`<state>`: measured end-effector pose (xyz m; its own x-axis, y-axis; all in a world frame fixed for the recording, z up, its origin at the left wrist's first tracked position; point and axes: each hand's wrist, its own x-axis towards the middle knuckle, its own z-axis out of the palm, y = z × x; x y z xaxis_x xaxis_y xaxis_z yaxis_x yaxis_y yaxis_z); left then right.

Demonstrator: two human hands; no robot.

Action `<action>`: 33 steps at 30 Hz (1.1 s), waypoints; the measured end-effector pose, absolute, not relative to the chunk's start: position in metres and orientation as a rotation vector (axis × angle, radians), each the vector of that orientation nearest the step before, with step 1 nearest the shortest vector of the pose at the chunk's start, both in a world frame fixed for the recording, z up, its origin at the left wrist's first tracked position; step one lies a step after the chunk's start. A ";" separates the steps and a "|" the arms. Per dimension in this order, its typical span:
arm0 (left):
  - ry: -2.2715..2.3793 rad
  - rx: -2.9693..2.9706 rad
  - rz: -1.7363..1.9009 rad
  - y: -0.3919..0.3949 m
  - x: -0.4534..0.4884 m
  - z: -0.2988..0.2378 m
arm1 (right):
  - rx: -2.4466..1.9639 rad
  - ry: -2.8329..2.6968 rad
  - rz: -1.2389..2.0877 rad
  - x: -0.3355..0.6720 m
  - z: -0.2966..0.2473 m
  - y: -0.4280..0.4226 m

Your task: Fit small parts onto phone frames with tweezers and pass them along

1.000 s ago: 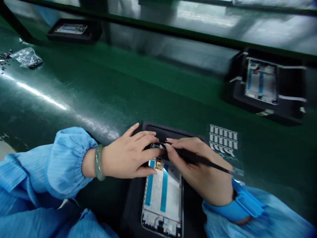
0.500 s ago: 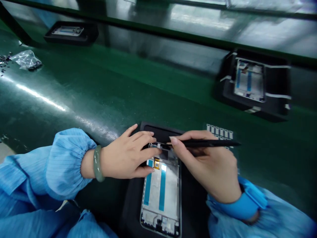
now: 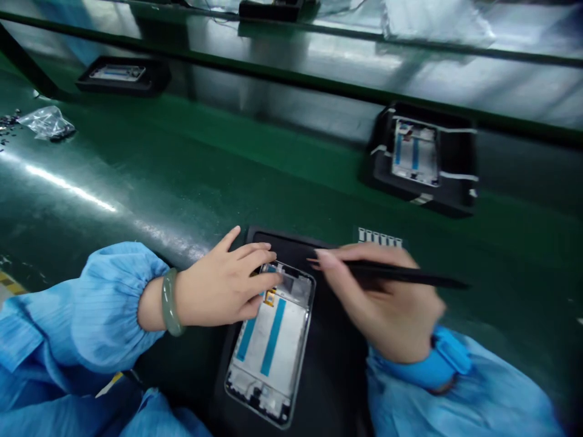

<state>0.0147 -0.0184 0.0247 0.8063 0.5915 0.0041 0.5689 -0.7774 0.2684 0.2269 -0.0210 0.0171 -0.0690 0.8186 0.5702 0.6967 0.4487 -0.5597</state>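
A phone frame (image 3: 291,340) with two blue strips and a small orange flex part (image 3: 270,297) lies tilted on a black tray (image 3: 328,364). My left hand (image 3: 221,288), fingers spread, rests over the frame's upper left corner; its fingertips touch the frame and hide part of its top edge. My right hand (image 3: 387,303) pinches a pair of black tweezers (image 3: 410,274) between thumb and fingers. Their tips point left, just off the frame's upper right corner and apart from it. Behind the right hand shows a sheet of small pale pieces (image 3: 380,237), partly covered.
Another black tray (image 3: 453,197) holding a phone frame (image 3: 415,152) stands at the back right. One more black tray (image 3: 157,79) is at the back left. A clear plastic bag (image 3: 45,121) lies near small black parts at far left. A shelf edge (image 3: 273,79) runs behind.
The phone frame has turned clockwise, its lower end swinging left. My right hand has drawn the tweezers away from the frame's top edge. The view has shifted slightly.
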 end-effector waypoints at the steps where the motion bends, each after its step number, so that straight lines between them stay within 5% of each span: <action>1: 0.888 2.761 0.090 -0.016 0.012 0.026 | -1.342 -1.668 0.095 0.232 0.020 -0.021; 8: 1.116 3.006 0.009 0.020 -0.017 0.035 | -1.619 -1.263 -0.047 0.290 0.038 -0.024; 15: 0.938 2.962 0.105 -0.021 0.031 0.041 | -1.759 -0.988 0.586 0.330 0.013 -0.022; 20: 1.081 3.088 -0.003 -0.041 0.055 0.029 | -1.723 -0.941 0.682 0.335 0.003 -0.018; 33: 1.793 2.963 0.275 0.173 0.004 0.001 | -1.650 -0.818 0.622 0.359 -0.003 -0.030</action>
